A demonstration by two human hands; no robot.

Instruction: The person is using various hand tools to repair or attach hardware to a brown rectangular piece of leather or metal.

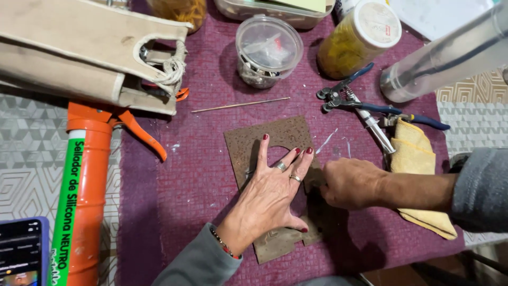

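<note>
Rusty brown sheet (254, 143) with a round hole lies flat on the purple cloth (180, 180) | left hand (272, 190) pressed flat on it, fingers spread | right hand (349, 182) fisted at its right edge, grip unclear | pliers (365, 103), yellow rag (418, 153) beyond.

Table (32, 159) surface: grey-white geometric pattern, visible at left and right edges. A purple textured mat (174, 185) covers the middle. Floor (423, 275) shows at bottom right, dark reddish-brown, partly in shadow. Light even, from above; soft shadows fall on the mat. No walls or windows in view.
</note>
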